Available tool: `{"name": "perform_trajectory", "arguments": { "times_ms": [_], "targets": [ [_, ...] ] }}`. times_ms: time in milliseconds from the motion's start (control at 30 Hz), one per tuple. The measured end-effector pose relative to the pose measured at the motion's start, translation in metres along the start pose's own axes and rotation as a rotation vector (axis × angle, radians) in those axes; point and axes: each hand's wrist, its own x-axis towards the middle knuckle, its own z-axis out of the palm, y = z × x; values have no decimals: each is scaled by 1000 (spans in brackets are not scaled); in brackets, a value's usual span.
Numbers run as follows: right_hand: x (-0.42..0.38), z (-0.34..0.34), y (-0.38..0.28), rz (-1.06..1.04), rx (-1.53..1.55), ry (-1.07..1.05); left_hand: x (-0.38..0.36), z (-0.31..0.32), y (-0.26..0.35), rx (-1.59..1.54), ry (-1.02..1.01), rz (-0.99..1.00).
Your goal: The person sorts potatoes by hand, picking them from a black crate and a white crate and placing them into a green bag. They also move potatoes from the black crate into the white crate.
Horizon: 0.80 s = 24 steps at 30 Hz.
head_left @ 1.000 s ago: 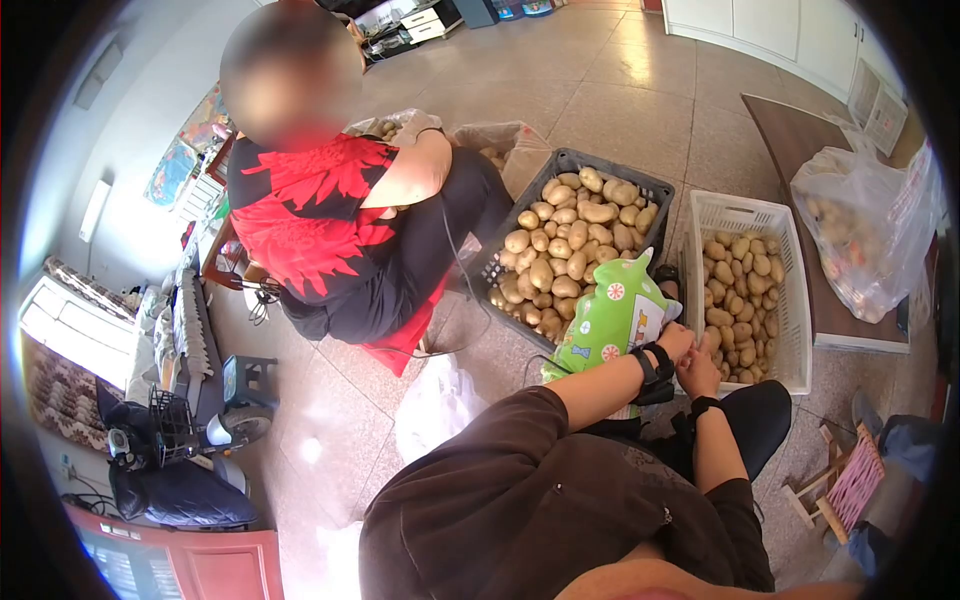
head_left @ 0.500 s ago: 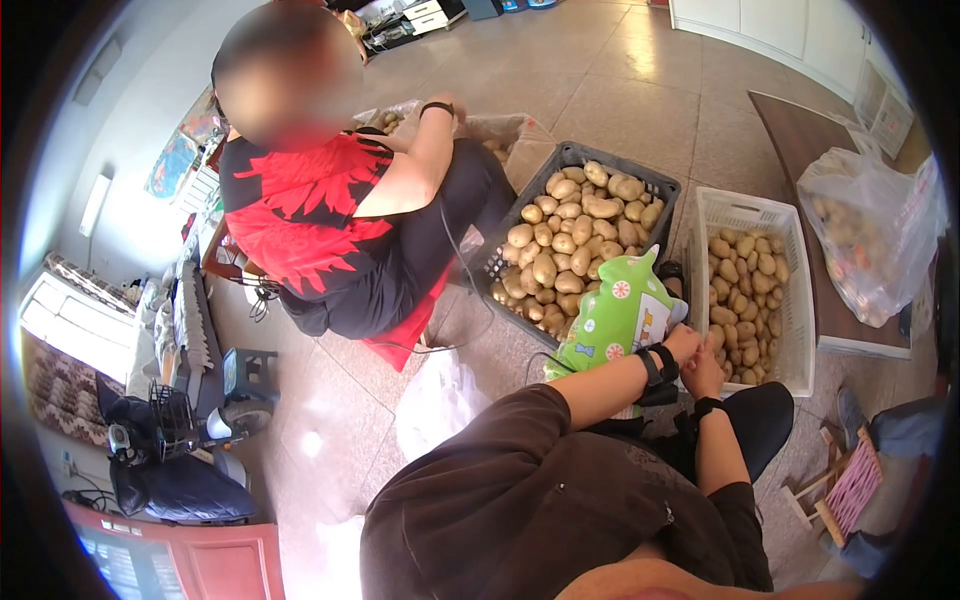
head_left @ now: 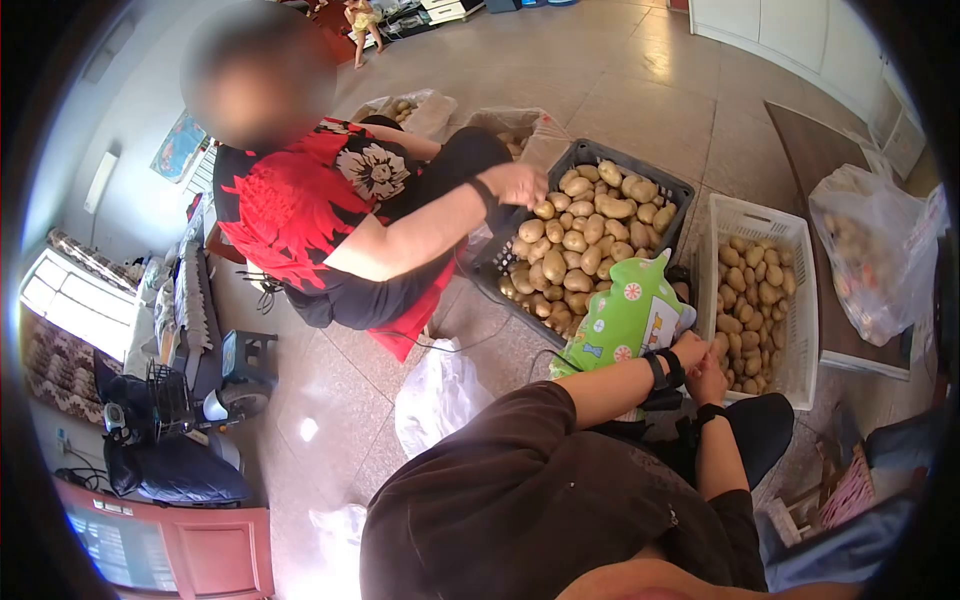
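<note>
My left hand [head_left: 688, 350] and my right hand [head_left: 708, 378] meet in front of my body, fingers pressed together. Whatever is between them is too small or hidden to make out. Under my left forearm lies a green printed cushion [head_left: 632, 300], partly over the edge of a black crate [head_left: 680, 200] full of potatoes [head_left: 572, 240]. Just beyond my right hand stands a white crate [head_left: 803, 320] holding smaller potatoes [head_left: 750, 300]. A co-worker's hand [head_left: 518, 185] hovers at the left rim of the black crate.
The co-worker in red and black [head_left: 300, 220] sits at the left. White plastic bags [head_left: 438, 400] lie on the floor. A filled clear bag [head_left: 870, 250] rests on a brown board [head_left: 800, 150]. A pink woven stool [head_left: 848, 490] and someone's legs are at the right.
The co-worker has turned, and their arm has swung from the bags behind to the black crate. My hands stay together in nearly the same place. The view has shifted slightly.
</note>
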Motion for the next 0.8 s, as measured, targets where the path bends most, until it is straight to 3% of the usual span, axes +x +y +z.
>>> {"name": "perform_trajectory", "arguments": {
  "times_ms": [67, 167, 267, 467, 567, 667, 700, 767, 800],
  "targets": [
    [-1, -4, -5, 66, 24, 5, 5, -2, 0, 22, -27, -16],
    [3, 6, 3, -73, -149, 78, 3, -2, 3, 44, -32, -41],
    [7, 3, 2, -68, -145, 47, 1, -4, 12, 45, -56, -63],
    [7, -12, -10, 87, -18, -59, -4, 0, 15, -71, 19, -83],
    [7, -3, -1, 15, -89, 12, -13, -2, 23, 59, -73, -92],
    [7, 24, 35, -65, 287, 72, -32, 21, 25, -182, -135, -99],
    [9, 35, 49, -124, 300, 115, -41, 29, 28, -204, -315, -90],
    [24, 54, 57, -333, 107, 193, -53, 37, 60, 707, -539, 547],
    [26, 62, 63, -415, -22, 232, -73, 48, 83, 293, -515, 209]
  ]
}}
